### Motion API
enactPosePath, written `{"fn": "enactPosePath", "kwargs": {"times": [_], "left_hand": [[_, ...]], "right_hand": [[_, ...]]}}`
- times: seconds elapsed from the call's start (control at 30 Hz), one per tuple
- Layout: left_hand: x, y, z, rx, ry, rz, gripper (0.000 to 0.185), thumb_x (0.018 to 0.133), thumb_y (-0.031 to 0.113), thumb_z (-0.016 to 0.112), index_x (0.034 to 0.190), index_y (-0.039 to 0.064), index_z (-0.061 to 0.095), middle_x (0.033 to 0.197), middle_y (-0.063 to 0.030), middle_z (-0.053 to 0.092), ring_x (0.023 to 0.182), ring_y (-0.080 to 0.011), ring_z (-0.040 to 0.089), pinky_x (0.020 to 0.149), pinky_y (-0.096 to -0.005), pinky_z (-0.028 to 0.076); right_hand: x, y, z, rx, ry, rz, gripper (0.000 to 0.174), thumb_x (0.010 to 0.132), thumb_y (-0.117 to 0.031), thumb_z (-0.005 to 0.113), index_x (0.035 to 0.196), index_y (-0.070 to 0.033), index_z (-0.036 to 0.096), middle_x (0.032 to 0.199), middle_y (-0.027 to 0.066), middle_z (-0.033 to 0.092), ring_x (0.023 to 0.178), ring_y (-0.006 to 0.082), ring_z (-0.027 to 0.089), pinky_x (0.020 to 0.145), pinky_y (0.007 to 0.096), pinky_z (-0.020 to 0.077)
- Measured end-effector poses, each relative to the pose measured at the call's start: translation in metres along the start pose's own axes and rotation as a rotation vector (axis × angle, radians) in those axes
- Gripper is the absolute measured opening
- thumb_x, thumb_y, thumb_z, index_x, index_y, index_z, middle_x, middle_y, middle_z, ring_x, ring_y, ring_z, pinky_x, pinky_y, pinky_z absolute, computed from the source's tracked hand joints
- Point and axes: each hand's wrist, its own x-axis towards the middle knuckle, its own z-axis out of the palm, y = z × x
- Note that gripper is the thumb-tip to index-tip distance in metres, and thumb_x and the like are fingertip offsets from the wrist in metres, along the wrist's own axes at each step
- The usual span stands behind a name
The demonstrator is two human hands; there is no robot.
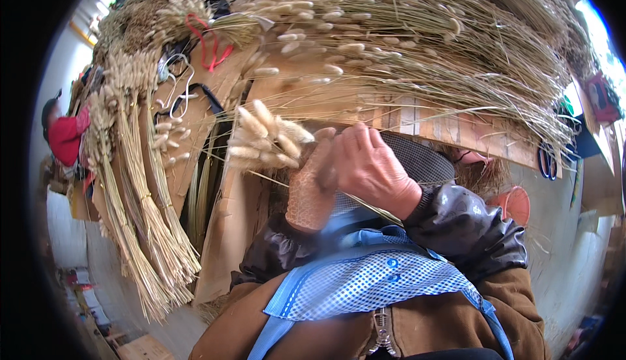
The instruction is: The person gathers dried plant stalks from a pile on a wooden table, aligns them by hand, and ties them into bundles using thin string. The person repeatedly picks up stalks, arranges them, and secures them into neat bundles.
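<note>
My left hand, in a tan patterned glove or covering, is closed around a small bunch of dried bunny-tail grass. The fluffy heads point to the upper left, and the stems come out below my hands toward the blue checked apron. Against the left hand rests my bare right hand, its fingers bent at the bunch; whether they pinch a stem is hidden. Beyond the hands, loose bunny-tail stems lie in a thick layer across the wooden table.
Tied bundles of dried grass lie at the left on cardboard. Red ribbon and white cord are behind them. Blue-handled scissors are at the table's right edge, above a pink bucket. A person in red is far left.
</note>
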Motion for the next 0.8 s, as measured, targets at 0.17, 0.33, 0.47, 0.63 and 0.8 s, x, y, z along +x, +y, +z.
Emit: {"fn": "enactPosePath", "kwargs": {"times": [0.17,0.33,0.47,0.63,0.8], "left_hand": [[0.004,0.000,-0.002,-0.165,-0.082,-0.060,0.024,0.100,0.019,0.043,0.118,0.006,0.053,0.102,-0.0020,0.060,0.088,-0.0069,0.056,0.076,-0.0204,0.046],[0.004,0.002,0.001,-0.171,0.055,-0.062,0.024,0.098,0.028,0.049,0.111,0.009,0.054,0.066,0.0047,0.042,0.046,-0.0038,0.030,0.040,-0.0185,0.025],[0.003,0.005,0.008,-0.209,-0.015,-0.008,0.026,0.097,0.029,0.050,0.110,0.008,0.054,0.063,0.0028,0.043,0.044,-0.0060,0.031,0.038,-0.0215,0.025],[0.000,0.005,0.013,-0.204,-0.053,0.020,0.027,0.096,0.031,0.051,0.108,0.007,0.056,0.063,0.0028,0.044,0.043,-0.0062,0.031,0.038,-0.0213,0.025],[0.000,0.007,0.014,-0.186,-0.059,0.037,0.029,0.095,0.031,0.053,0.109,0.006,0.056,0.064,0.0027,0.046,0.044,-0.0055,0.031,0.039,-0.0208,0.024]], "right_hand": [[-0.007,-0.002,-0.007,0.053,-0.085,-0.026,0.037,0.075,-0.016,0.056,0.098,0.012,0.060,0.091,0.0219,0.061,0.093,0.0334,0.056,0.077,0.0386,0.0462],[-0.037,0.019,-0.005,0.193,0.230,0.085,0.032,0.068,-0.010,0.060,0.094,0.008,0.057,0.087,0.0161,0.057,0.088,0.0283,0.055,0.072,0.0346,0.0488],[-0.097,0.055,-0.007,0.268,0.218,0.424,0.010,0.077,-0.006,0.057,0.078,-0.004,0.046,0.063,0.0073,0.043,0.054,0.0233,0.047,0.049,0.0373,0.0422],[-0.137,0.078,0.007,0.166,-0.209,0.680,0.014,0.079,-0.010,0.056,0.086,0.001,0.049,0.066,0.0157,0.057,0.061,0.0296,0.060,0.050,0.0408,0.0473],[-0.102,0.092,0.032,0.083,-0.104,0.379,0.028,0.080,-0.005,0.053,0.105,0.008,0.052,0.057,0.0114,0.054,0.052,0.0276,0.058,0.045,0.0388,0.0440]]}}
